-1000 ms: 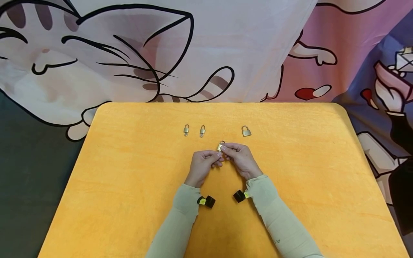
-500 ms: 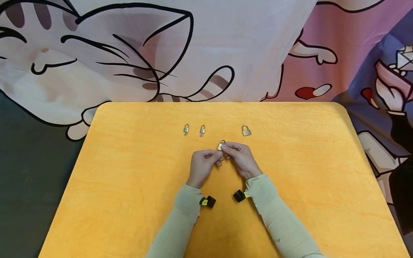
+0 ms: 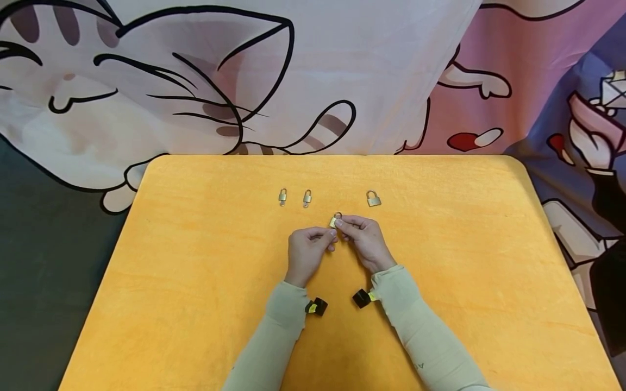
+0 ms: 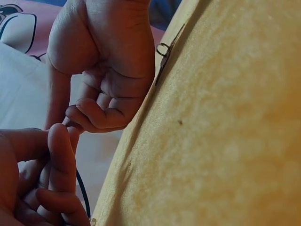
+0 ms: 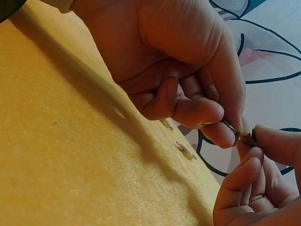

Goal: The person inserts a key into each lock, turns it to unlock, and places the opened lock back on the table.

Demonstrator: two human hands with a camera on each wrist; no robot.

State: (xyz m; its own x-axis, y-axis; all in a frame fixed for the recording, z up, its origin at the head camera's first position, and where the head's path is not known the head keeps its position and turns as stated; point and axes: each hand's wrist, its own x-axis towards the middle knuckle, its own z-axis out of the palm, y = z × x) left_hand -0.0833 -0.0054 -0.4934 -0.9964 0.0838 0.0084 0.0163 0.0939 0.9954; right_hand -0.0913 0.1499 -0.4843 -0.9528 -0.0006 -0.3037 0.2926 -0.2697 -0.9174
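Note:
Over the table, a small brass padlock [image 3: 333,222] is held up with its shackle toward the far side. My right hand [image 3: 367,241] pinches its body between thumb and forefinger. The thumb and forefinger of my left hand [image 3: 304,255] pinch at the lower end of the same padlock; whether a key sits between them is hidden. In the right wrist view only a bit of the padlock [image 5: 248,137] shows between the fingertips of both hands. Fingers cover it in the left wrist view.
Two narrow padlocks [image 3: 282,196] [image 3: 307,198], each with a small piece at its lower end, lie beyond the hands to the left. A wider padlock [image 3: 374,199] lies to the right. The yellow table [image 3: 195,304] ends at a printed curtain [image 3: 381,70].
Both hands stay on the padlock. It tilts slightly compared with a second ago, and my left wrist has shifted a little to the right.

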